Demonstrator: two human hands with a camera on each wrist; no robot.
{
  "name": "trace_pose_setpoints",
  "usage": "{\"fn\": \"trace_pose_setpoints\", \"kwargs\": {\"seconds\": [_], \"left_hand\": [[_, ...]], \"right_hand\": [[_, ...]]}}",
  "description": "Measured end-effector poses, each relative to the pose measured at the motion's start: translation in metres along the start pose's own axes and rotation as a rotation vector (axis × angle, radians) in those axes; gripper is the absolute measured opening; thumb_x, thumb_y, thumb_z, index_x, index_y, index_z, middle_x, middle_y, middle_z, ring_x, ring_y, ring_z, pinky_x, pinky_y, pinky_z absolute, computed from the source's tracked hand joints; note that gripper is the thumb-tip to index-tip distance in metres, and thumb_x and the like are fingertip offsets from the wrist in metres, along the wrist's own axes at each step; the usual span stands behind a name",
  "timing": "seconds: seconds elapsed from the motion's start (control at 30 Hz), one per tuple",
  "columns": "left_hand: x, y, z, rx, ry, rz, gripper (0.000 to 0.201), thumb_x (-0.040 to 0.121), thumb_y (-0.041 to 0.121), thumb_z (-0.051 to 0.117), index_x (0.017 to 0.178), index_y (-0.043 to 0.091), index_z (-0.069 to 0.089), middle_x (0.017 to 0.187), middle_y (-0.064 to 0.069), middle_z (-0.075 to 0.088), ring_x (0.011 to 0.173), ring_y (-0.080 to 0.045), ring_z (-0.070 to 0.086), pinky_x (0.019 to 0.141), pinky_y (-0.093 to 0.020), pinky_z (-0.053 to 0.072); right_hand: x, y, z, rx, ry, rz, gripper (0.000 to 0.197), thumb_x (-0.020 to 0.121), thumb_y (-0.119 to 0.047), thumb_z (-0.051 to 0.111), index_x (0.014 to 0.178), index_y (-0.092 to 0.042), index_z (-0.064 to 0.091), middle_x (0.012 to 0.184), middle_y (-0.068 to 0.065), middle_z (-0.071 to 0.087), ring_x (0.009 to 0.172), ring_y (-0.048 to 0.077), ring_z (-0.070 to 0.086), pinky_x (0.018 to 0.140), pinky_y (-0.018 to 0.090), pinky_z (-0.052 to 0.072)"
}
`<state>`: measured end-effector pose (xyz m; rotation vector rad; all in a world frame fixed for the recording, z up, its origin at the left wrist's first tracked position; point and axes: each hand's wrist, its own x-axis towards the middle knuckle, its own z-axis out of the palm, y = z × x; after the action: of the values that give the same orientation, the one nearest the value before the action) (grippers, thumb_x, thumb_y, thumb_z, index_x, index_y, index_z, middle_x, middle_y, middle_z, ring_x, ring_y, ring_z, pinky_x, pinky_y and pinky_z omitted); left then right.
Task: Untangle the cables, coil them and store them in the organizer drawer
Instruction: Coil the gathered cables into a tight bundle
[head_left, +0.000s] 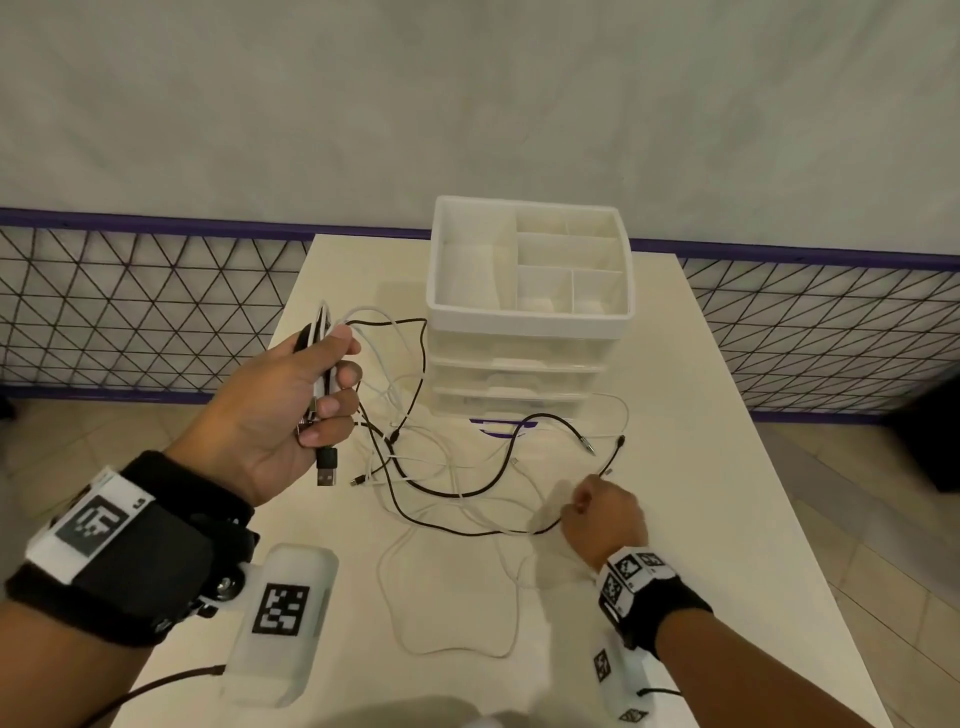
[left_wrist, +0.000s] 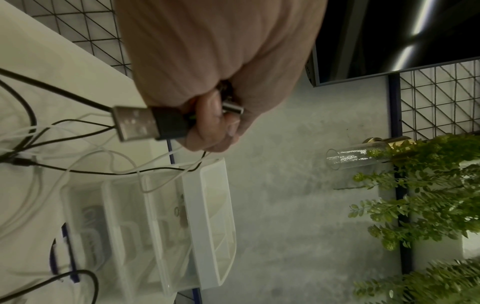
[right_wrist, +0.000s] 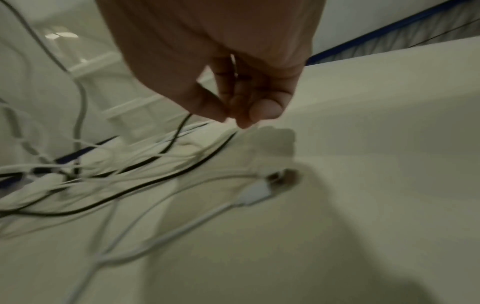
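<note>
A tangle of black cables (head_left: 447, 493) and white cables (head_left: 457, 647) lies on the white table (head_left: 727, 519) in front of the organizer (head_left: 530, 312). My left hand (head_left: 291, 410) is raised at the left and grips a bundle of cable ends, black and white; a black USB plug (head_left: 326, 467) (left_wrist: 145, 123) hangs below the fist. My right hand (head_left: 602, 514) (right_wrist: 233, 102) is low over the table at the right and pinches a black cable (right_wrist: 179, 131) between thumb and fingers. A white plug (right_wrist: 255, 192) lies just below that hand.
The organizer is white and translucent, with several shut drawers and an open divided tray on top. A wire mesh fence (head_left: 130, 312) with a purple rail runs behind the table. Green plants (left_wrist: 420, 195) show in the left wrist view. Purple tape marks (head_left: 498, 427) sit by the organizer's base.
</note>
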<state>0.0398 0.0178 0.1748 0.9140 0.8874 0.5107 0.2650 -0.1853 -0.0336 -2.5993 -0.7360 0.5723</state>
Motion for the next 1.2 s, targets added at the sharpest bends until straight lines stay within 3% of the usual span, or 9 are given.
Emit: {"fn": "trace_pose_setpoints", "kwargs": {"seconds": [0.17,0.3,0.4,0.7,0.8,0.87,1.0,1.1,1.2], "left_hand": [[0.002,-0.005,0.007,0.006,0.001,-0.007,0.018,0.099,0.028,0.055,0.09,0.014,0.054,0.064,0.001,0.047,0.04,-0.007,0.033,0.029,-0.016,0.022],[0.003,-0.011,0.012,0.031,0.011,-0.019,0.018,0.099,0.029,0.057,0.09,0.013,0.055,0.063,0.001,0.048,0.04,-0.007,0.033,0.03,-0.016,0.021],[0.003,-0.017,0.014,0.056,0.012,-0.034,0.018,0.098,0.029,0.058,0.092,0.013,0.055,0.064,0.001,0.048,0.041,-0.008,0.032,0.03,-0.017,0.021],[0.0,-0.025,0.009,0.077,0.031,-0.06,0.015,0.1,0.025,0.056,0.097,0.011,0.055,0.065,0.0,0.048,0.041,-0.007,0.032,0.032,-0.017,0.019],[0.0,-0.017,-0.001,0.084,0.023,-0.065,0.017,0.1,0.025,0.055,0.093,0.01,0.054,0.064,0.001,0.047,0.04,-0.006,0.033,0.03,-0.016,0.02],[0.0,-0.008,-0.006,0.076,0.0,-0.071,0.019,0.1,0.026,0.054,0.089,0.01,0.053,0.065,0.001,0.047,0.039,-0.005,0.033,0.028,-0.016,0.021],[-0.001,0.012,-0.003,0.094,-0.068,-0.037,0.021,0.1,0.025,0.052,0.088,0.009,0.052,0.068,-0.001,0.052,0.04,-0.004,0.034,0.027,-0.015,0.023],[-0.003,0.017,0.019,0.227,-0.105,0.055,0.019,0.099,0.025,0.055,0.091,0.008,0.058,0.079,-0.007,0.066,0.043,-0.006,0.034,0.03,-0.016,0.023],[-0.007,0.01,0.044,0.461,-0.149,0.11,0.016,0.1,0.026,0.056,0.094,0.013,0.064,0.074,-0.003,0.07,0.043,-0.007,0.033,0.032,-0.016,0.023]], "right_hand": [[0.016,0.023,0.002,0.013,0.004,0.166,0.036,0.093,-0.031,0.056,0.128,-0.025,0.061,0.121,0.014,0.063,0.113,0.035,0.06,0.091,0.036,0.048],[0.024,0.02,0.006,0.082,0.033,0.262,0.027,0.091,-0.036,0.056,0.112,-0.022,0.064,0.115,0.013,0.066,0.101,0.034,0.06,0.083,0.035,0.046],[0.033,0.01,0.004,0.185,0.04,0.367,0.037,0.09,-0.038,0.056,0.121,-0.017,0.058,0.12,0.014,0.064,0.107,0.035,0.06,0.089,0.037,0.047],[0.05,0.001,0.004,0.182,0.001,0.365,0.028,0.092,-0.02,0.059,0.11,0.0,0.067,0.115,0.019,0.07,0.107,0.037,0.066,0.081,0.032,0.049],[0.053,0.007,-0.021,0.4,0.088,0.363,0.03,0.092,-0.026,0.064,0.11,-0.004,0.072,0.098,0.017,0.075,0.086,0.035,0.071,0.087,0.042,0.059],[0.05,-0.004,-0.056,0.685,0.231,0.335,0.028,0.09,-0.033,0.068,0.108,-0.012,0.073,0.076,0.01,0.071,0.057,0.028,0.064,0.075,0.05,0.062],[0.018,-0.072,-0.145,0.854,0.226,-0.101,0.021,0.098,-0.027,0.059,0.11,-0.019,0.075,0.05,-0.015,0.049,0.049,0.013,0.038,0.049,0.028,0.04],[-0.025,-0.135,-0.179,0.633,-0.051,-0.573,0.02,0.1,-0.014,0.057,0.109,-0.012,0.075,0.058,-0.025,0.062,0.055,-0.006,0.055,0.057,0.01,0.039],[-0.054,-0.178,-0.169,0.285,-0.13,-0.812,0.007,0.088,-0.023,0.073,0.091,-0.022,0.08,0.081,-0.015,0.071,0.075,-0.001,0.065,0.073,0.015,0.048]]}}
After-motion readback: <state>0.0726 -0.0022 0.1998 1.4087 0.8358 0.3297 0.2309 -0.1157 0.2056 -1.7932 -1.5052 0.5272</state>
